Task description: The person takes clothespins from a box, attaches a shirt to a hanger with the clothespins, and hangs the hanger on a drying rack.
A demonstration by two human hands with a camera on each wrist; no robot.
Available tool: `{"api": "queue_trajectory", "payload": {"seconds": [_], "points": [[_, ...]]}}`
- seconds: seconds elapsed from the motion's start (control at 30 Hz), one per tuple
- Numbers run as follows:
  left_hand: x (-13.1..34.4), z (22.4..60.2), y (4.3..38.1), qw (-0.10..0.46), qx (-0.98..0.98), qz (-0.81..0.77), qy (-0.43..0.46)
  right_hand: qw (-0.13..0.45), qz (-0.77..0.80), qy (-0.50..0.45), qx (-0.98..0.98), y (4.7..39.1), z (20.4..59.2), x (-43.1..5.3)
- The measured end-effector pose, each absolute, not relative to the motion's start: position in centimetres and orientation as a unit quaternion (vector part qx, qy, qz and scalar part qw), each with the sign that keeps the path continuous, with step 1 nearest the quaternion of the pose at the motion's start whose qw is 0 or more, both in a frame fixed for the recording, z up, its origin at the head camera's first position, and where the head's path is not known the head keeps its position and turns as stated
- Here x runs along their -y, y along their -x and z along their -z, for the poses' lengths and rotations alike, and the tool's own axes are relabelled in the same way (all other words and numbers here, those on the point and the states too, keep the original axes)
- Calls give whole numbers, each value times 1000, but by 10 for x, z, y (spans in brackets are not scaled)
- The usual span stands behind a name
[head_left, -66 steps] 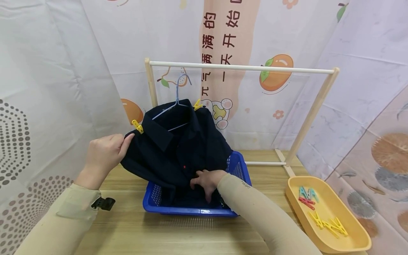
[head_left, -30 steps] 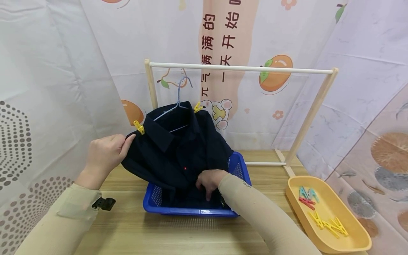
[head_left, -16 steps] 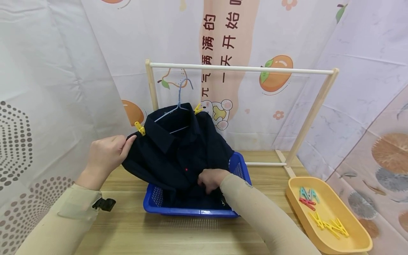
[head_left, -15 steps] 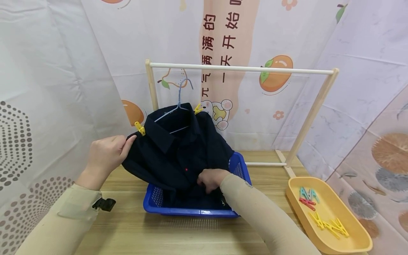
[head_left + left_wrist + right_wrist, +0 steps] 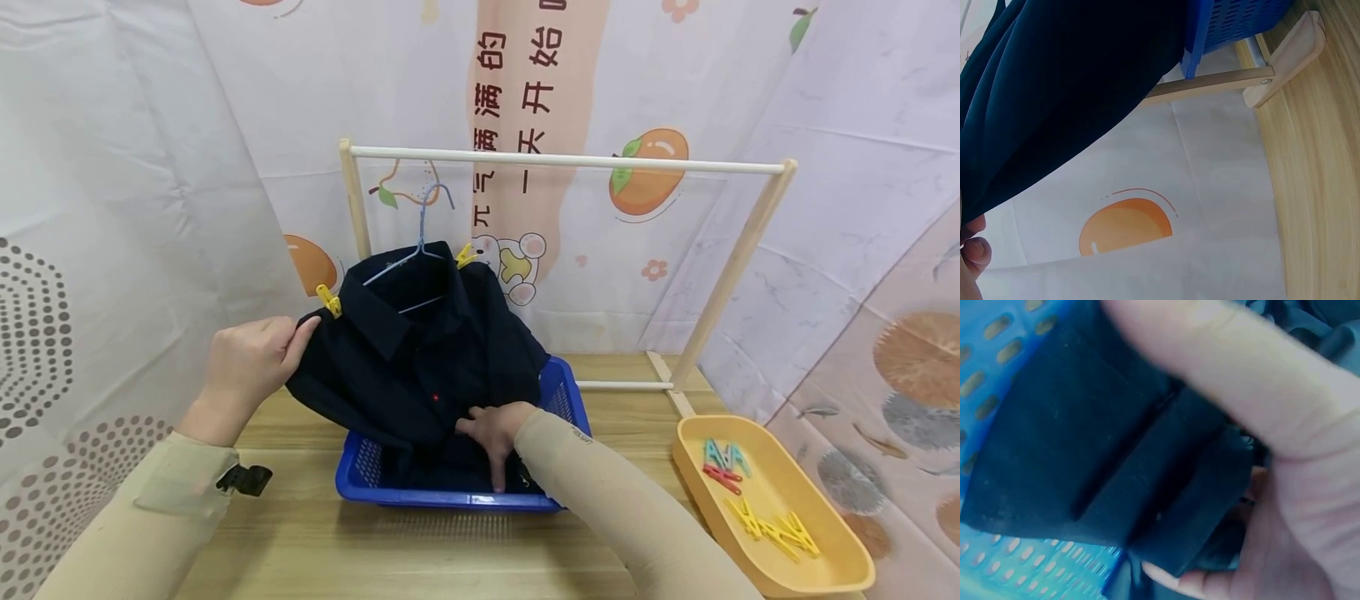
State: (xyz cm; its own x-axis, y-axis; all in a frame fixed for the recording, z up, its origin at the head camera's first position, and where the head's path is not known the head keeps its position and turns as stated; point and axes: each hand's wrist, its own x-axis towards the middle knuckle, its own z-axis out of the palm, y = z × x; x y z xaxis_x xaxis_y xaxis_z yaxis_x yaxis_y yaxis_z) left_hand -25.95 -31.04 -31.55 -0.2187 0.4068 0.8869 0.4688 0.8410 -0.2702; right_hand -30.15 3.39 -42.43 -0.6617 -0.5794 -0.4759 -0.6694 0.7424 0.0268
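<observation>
Across the worktop, a yellow tray holds clothespins and a blue basket the dark shirt's lower part. The left hand pinches its shoulder; the right hand's grip is wide, against its front.

A light-brown, wood-grained tabletop carries a rectangular, perforated blue plastic basket near its middle, a shallow, round-cornered yellow-orange tray at the right and a pale wooden rack with white rods behind them.
</observation>
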Motion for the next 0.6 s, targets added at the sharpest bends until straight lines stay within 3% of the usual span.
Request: {"api": "queue_trajectory", "payload": {"seconds": [0.33,0.6], "points": [[310,315,259,558,780,26,282,212,-132,331,-910,299,420,-35],[310,316,260,557,782,30,278,227,-73,375,-896,304,420,-31]]}}
